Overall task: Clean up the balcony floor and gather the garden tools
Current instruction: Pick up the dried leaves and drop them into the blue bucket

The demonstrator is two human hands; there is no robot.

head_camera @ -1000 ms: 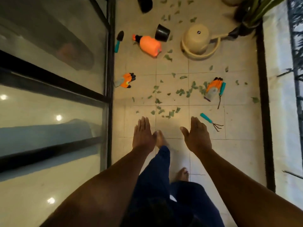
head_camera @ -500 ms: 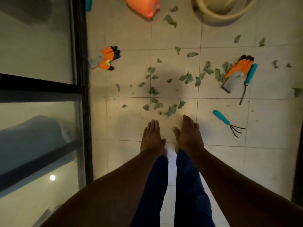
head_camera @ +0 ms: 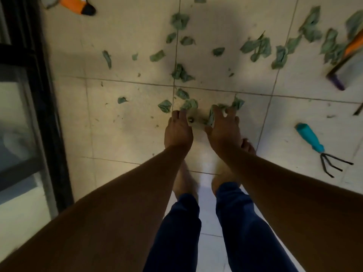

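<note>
Both hands reach the pale tiled balcony floor [head_camera: 125,122]: the left hand [head_camera: 178,132], fingers curled, touches crumpled green leaf scraps [head_camera: 188,104] just beyond it; the right hand [head_camera: 223,127] pinches scraps. A teal-handled claw rake [head_camera: 312,141] lies right, handle pointing far-left.

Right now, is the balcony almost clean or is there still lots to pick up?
Still lots. Nothing looks finished yet. In hand: the left hand and right hand are down at the nearest leaves, fingers curling on them. Left: many more leaves spread over the floor tiles, and the tools still lie out, the teal hand rake at the right and an orange glove at the top left.
</note>
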